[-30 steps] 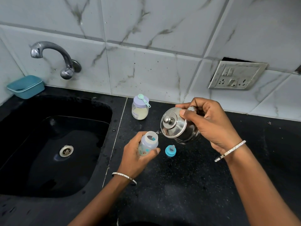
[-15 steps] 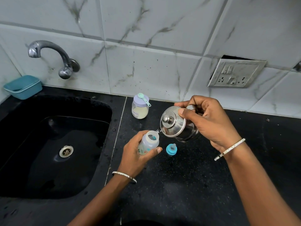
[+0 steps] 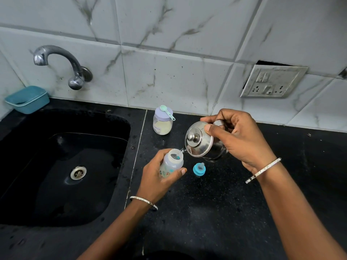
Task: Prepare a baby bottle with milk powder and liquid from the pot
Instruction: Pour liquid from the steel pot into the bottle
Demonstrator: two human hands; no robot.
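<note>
My left hand grips an open clear baby bottle above the black counter, tilted slightly right. My right hand holds a small steel pot tipped to the left, thumb pressed on its lid. A thin stream of clear liquid runs from the pot's rim into the bottle mouth. The bottle's blue teat cap lies on the counter just right of the bottle. Behind, a milk powder jar with a lilac lid stands near the wall, a green scoop resting on top.
A black sink with a steel drain fills the left side, under a wall tap. A teal tub sits at the back left corner. A socket plate hangs on the tiled wall at right.
Both hands, the pot and the bottle stay in nearly the same pose. The pot remains tipped toward the bottle, with liquid still running.
</note>
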